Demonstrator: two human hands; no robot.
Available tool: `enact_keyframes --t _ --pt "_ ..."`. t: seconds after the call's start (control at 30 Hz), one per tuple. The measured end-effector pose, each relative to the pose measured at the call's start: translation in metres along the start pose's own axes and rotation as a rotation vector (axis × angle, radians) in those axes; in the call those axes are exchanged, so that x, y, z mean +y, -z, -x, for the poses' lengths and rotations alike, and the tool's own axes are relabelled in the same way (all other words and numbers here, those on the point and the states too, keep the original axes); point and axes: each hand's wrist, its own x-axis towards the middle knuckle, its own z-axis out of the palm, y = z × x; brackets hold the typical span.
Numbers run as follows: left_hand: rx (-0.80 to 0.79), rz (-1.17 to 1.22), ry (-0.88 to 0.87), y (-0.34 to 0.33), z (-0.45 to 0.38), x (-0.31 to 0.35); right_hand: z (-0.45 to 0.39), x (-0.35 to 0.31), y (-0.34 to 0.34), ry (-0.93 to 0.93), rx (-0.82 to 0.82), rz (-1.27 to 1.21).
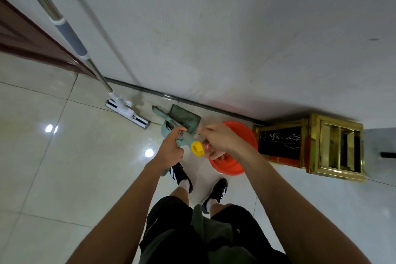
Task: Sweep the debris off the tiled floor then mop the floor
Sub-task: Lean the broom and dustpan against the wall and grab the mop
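Broom [188,138] and dustpan [185,119] handles sit at twelve o'clock before me, my left hand [171,150] gripping the teal shaft, my right hand [218,140] pinching near its yellow cap [197,149]. Light, stiff plastic; mid-shaft holds look best.

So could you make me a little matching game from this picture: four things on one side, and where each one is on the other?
Things:
1. mop
2. red basin
3. gold stand
4. dustpan

Places:
A. on the floor under the right hand
B. furthest right, against the wall
C. leaning on the wall by the dark door
D. between the mop head and the basin, its handle held by the left hand

Pairs: 1-C, 2-A, 3-B, 4-D
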Motion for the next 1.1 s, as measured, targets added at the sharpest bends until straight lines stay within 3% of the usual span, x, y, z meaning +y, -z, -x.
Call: enact_keyframes --t 0.2,0.43,0.6,0.83,1.1 --pt "0.062 0.117 0.004 0.005 -0.003 0.002 -0.029 0.04 0.007 -0.051 0.142 0.105" --pt "0.14 0.062 -0.056 0.008 0.001 0.01 -0.044 0.048 0.007 -0.003 0.197 0.167" --pt "0.103 -0.012 -0.164 0.0 0.006 0.013 -0.047 0.054 0.004 0.017 0.238 0.193" --pt "0.21 0.065 -0.038 -0.009 -0.007 0.024 -0.045 0.064 0.005 0.036 0.302 0.272" --pt "0.215 0.052 0.037 0.0 -0.016 0.027 -0.042 0.072 0.01 0.061 0.337 0.347"
